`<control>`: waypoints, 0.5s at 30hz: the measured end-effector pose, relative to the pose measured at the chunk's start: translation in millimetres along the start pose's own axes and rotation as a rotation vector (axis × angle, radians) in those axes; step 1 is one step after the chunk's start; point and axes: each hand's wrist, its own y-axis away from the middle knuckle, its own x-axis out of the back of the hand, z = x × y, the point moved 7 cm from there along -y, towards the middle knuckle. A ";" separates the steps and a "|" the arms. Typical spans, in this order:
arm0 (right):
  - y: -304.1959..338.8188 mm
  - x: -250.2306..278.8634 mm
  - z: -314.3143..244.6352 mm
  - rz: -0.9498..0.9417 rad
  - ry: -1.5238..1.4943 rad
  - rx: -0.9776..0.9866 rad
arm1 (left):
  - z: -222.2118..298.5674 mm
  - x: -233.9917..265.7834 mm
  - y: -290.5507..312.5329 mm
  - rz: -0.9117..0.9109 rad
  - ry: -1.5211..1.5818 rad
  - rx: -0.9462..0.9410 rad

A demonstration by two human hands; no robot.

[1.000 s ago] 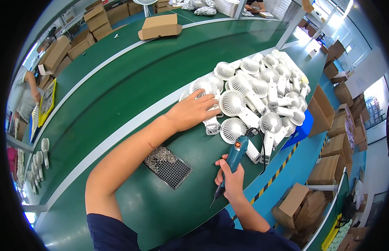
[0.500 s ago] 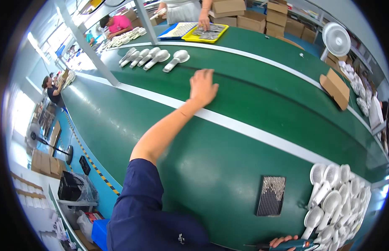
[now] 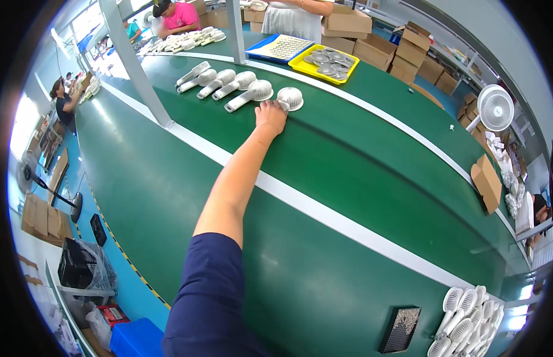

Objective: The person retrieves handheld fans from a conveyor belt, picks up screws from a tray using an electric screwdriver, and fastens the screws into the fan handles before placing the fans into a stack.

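My left hand (image 3: 270, 117) is stretched far across the green table. Its fingers close around the handle end of a white hand-held fan (image 3: 290, 98), which lies at the right end of a row. The fan's round grille shows beyond my fingertips, while its handle is mostly hidden under the hand. Left of it lie several more white hand-held fans (image 3: 242, 97), slanted side by side, handles toward me. My right hand is out of view.
A black tray of small metal parts (image 3: 400, 329) and a pile of white fans (image 3: 467, 321) are at lower right. A yellow tray (image 3: 342, 81) and a blue tray (image 3: 260, 54) lie across the table near a standing person. A grey post (image 3: 134, 65) rises left of the row.
My left hand has moved from beside the row onto the rightmost fan's handle. The view has shifted, and my right hand with its teal power tool has gone out of view.
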 end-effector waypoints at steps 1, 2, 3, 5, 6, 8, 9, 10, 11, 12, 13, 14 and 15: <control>0.9 4.5 3.3 0.028 -0.036 -0.023 | -8.4 11.6 0.2 0.009 -0.017 0.011; -0.9 9.4 6.8 0.049 -0.072 -0.050 | -25.2 21.0 1.0 0.042 -0.070 0.009; -5.7 17.0 7.2 0.049 -0.002 -0.053 | -33.2 35.4 2.2 -0.051 -0.062 -0.043; 1.4 3.5 4.1 0.103 0.010 -0.036 | -62.6 45.9 4.2 0.126 -0.073 -0.135; 3.5 2.0 1.3 0.167 0.024 -0.014 | -75.3 31.2 -5.3 0.106 -0.023 -0.156; 0.5 6.6 4.3 0.206 0.039 -0.082 | -82.9 30.1 -9.1 -0.119 0.206 -0.106; -0.2 10.6 8.8 0.246 0.048 -0.156 | -86.7 32.5 -12.1 -0.122 0.201 -0.105; 0.2 11.7 9.0 0.244 0.049 -0.157 | -86.1 37.2 -7.4 -0.122 0.200 -0.103; -0.7 7.9 8.4 0.170 0.062 -0.138 | -85.2 41.5 0.8 -0.142 0.202 -0.097; -1.2 4.0 7.5 0.092 0.074 -0.122 | -85.2 47.8 11.4 -0.161 0.200 -0.087; -3.0 0.9 5.2 0.074 0.073 -0.131 | -75.8 61.2 26.9 -0.128 0.234 -0.137; -0.6 -5.1 3.4 0.062 0.030 -0.118 | -57.4 75.3 50.9 -0.167 0.222 -0.172; -1.4 -8.4 6.8 0.060 0.007 -0.124 | -37.9 78.3 78.0 -0.131 0.260 -0.249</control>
